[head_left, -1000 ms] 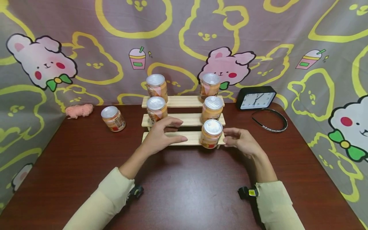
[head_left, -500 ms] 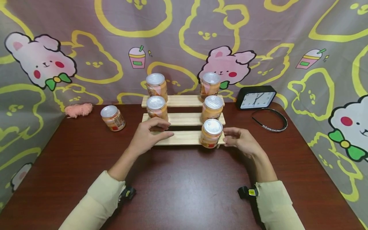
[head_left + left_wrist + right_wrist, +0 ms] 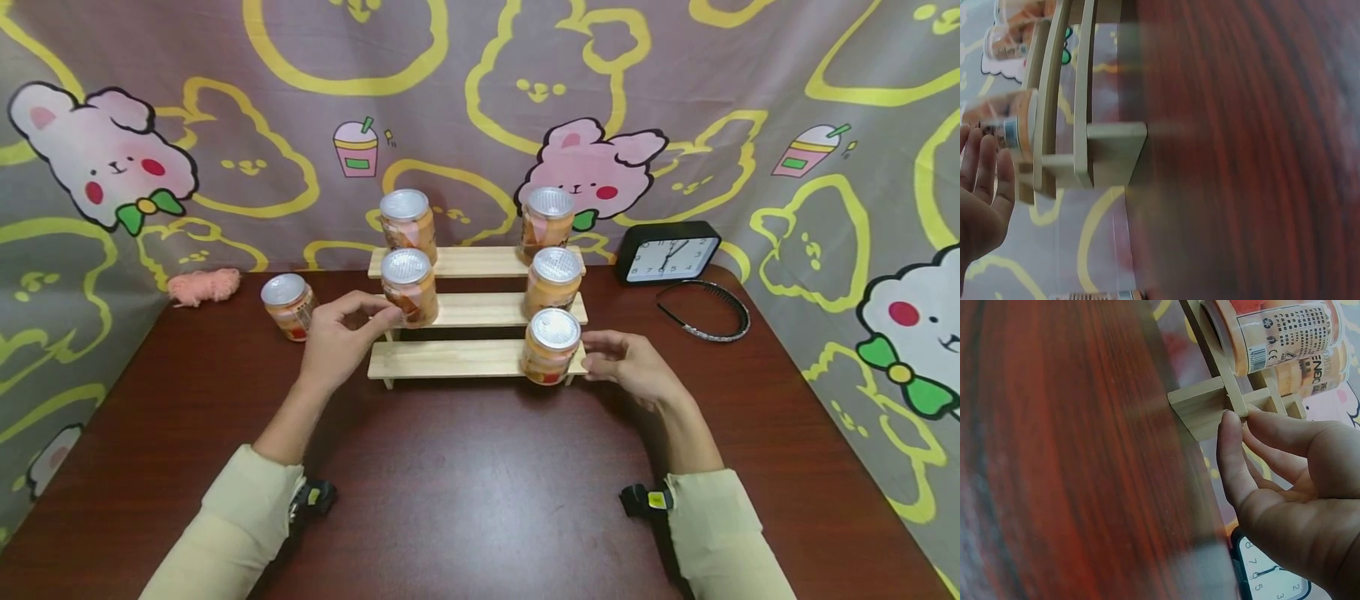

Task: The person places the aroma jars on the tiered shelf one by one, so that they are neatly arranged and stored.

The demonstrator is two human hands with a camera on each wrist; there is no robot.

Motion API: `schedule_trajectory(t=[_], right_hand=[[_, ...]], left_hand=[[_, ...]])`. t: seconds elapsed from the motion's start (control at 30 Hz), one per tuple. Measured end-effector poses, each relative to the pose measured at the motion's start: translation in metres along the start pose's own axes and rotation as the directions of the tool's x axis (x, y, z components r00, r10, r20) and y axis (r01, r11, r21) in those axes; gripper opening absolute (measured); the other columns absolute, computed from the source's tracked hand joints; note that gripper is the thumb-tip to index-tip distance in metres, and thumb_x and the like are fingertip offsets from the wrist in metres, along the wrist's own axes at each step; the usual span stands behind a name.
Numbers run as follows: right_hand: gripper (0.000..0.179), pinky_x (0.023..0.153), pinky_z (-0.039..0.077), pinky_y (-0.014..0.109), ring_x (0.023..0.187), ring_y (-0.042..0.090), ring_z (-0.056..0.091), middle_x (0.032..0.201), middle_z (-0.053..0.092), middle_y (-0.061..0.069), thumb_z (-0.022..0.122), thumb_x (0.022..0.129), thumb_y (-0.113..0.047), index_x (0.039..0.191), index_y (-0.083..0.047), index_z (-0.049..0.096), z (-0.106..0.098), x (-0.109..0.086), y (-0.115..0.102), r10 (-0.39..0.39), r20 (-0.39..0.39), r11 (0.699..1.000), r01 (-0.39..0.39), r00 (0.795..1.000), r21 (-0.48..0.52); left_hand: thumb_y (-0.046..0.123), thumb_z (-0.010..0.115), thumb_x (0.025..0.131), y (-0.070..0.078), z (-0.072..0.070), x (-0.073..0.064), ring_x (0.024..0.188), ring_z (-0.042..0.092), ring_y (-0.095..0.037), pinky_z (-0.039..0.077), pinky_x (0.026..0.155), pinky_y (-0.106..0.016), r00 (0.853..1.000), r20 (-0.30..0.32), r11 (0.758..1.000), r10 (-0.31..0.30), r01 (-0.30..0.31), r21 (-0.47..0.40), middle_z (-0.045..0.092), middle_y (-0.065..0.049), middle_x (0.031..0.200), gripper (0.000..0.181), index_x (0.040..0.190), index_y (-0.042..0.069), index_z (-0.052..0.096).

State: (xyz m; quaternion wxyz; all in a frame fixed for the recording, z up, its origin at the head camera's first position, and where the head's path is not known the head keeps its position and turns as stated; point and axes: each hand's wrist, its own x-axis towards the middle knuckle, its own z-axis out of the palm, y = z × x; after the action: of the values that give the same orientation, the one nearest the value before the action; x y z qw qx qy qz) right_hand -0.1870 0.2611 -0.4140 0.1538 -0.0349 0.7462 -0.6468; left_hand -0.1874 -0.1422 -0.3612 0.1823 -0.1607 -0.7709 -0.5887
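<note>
A three-step wooden display rack stands on the table with orange-labelled, silver-lidded cans on its steps. My right hand pinches the right end of the lowest board between thumb and index finger, as the right wrist view shows. Close to the left can on the middle step is my left hand, its fingers loosely extended; whether they touch the can I cannot tell. Another can stands at the right of the lowest step. A lone can sits on the table left of the rack, partly behind my left hand.
Right of the rack are a black desk clock and a dark headband. A pink yarn bundle lies at the far left. Patterned cloth surrounds the brown table at the back and sides.
My left hand has moved left, from over the lowest step to the rack's left side by the middle can. My right hand has stayed on the board's end.
</note>
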Motion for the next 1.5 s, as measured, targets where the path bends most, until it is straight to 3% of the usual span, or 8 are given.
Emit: schedule_trajectory(t=[0.17,0.33,0.5,0.73,0.9,1.1,1.27,1.5], right_hand=[[0.049,0.082,0.059,0.033,0.094,0.011,0.066,0.119,0.062,0.020,0.059,0.096,0.012,0.141,0.018,0.042,0.000,0.000,0.000,-0.006,0.001,1.000,0.006,1.000,0.003],[0.049,0.082,0.059,0.032,0.095,0.011,0.065,0.121,0.060,0.021,0.059,0.096,0.012,0.141,0.018,0.042,0.001,0.000,0.000,-0.007,0.001,1.000,0.007,1.000,0.009],[0.049,0.082,0.059,0.032,0.094,0.011,0.065,0.119,0.062,0.019,0.059,0.095,0.012,0.141,0.018,0.042,0.001,0.001,0.001,-0.006,-0.001,1.000,0.006,1.000,0.014],[0.049,0.082,0.059,0.034,0.093,0.011,0.066,0.115,0.063,0.016,0.059,0.095,0.013,0.141,0.018,0.043,0.000,0.001,0.002,-0.005,-0.001,1.000,0.005,1.000,0.009],[0.049,0.082,0.059,0.034,0.093,0.011,0.066,0.112,0.065,0.016,0.059,0.095,0.014,0.141,0.018,0.043,0.000,0.001,0.001,-0.005,-0.001,1.000,0.005,1.000,0.008],[0.048,0.082,0.059,0.034,0.093,0.011,0.066,0.114,0.064,0.016,0.058,0.095,0.014,0.140,0.018,0.043,0.000,0.001,0.002,-0.009,-0.003,1.000,0.009,1.000,0.006],[0.049,0.082,0.059,0.033,0.094,0.011,0.066,0.120,0.061,0.019,0.057,0.095,0.015,0.141,0.018,0.042,-0.001,0.001,0.003,-0.007,-0.004,1.000,0.007,1.000,0.011],[0.049,0.082,0.059,0.033,0.094,0.011,0.066,0.125,0.058,0.023,0.058,0.094,0.014,0.141,0.018,0.043,0.000,0.002,0.003,-0.006,-0.007,1.000,0.006,1.000,0.016]], left_hand=[[0.002,0.077,0.089,-0.015,-0.015,0.003,0.080,0.061,-0.004,0.048,0.071,-0.019,0.998,-0.054,0.999,-0.025,0.028,0.041,0.068,0.015,0.086,0.012,0.098,-0.006,0.075],[0.015,0.080,0.089,-0.019,-0.030,0.003,0.085,0.062,-0.007,0.045,0.073,-0.019,0.990,-0.128,0.991,-0.060,0.074,0.108,0.069,0.015,0.086,0.020,0.101,0.000,0.076],[0.018,0.083,0.086,-0.021,-0.041,0.005,0.081,0.062,-0.011,0.046,0.070,-0.020,0.975,-0.204,0.988,-0.090,0.112,0.103,0.070,0.011,0.085,0.021,0.100,0.002,0.077],[0.016,0.084,0.085,-0.032,-0.057,0.008,0.065,0.059,-0.005,0.048,0.056,-0.016,0.933,-0.315,0.981,-0.174,0.191,0.025,0.067,0.009,0.082,0.027,0.099,-0.005,0.073],[0.014,0.087,0.081,-0.038,-0.066,0.009,0.073,0.059,-0.005,0.045,0.067,-0.017,0.896,-0.426,0.978,-0.129,0.186,0.095,0.066,0.014,0.080,0.032,0.100,-0.007,0.072],[0.012,0.089,0.077,-0.044,-0.073,0.009,0.082,0.056,-0.011,0.043,0.071,-0.019,0.863,-0.492,0.970,-0.117,0.206,0.130,0.061,0.006,0.086,0.040,0.104,-0.009,0.068],[0.018,0.090,0.075,-0.049,-0.079,0.009,0.089,0.050,-0.009,0.040,0.075,-0.019,0.842,-0.512,0.938,-0.171,0.297,0.176,0.055,0.001,0.100,0.052,0.115,-0.006,0.066],[0.029,0.090,0.075,-0.058,-0.087,0.012,0.092,0.045,-0.006,0.037,0.078,-0.019,0.836,-0.493,0.881,-0.239,0.400,0.252,0.050,0.004,0.106,0.064,0.123,-0.001,0.062]])
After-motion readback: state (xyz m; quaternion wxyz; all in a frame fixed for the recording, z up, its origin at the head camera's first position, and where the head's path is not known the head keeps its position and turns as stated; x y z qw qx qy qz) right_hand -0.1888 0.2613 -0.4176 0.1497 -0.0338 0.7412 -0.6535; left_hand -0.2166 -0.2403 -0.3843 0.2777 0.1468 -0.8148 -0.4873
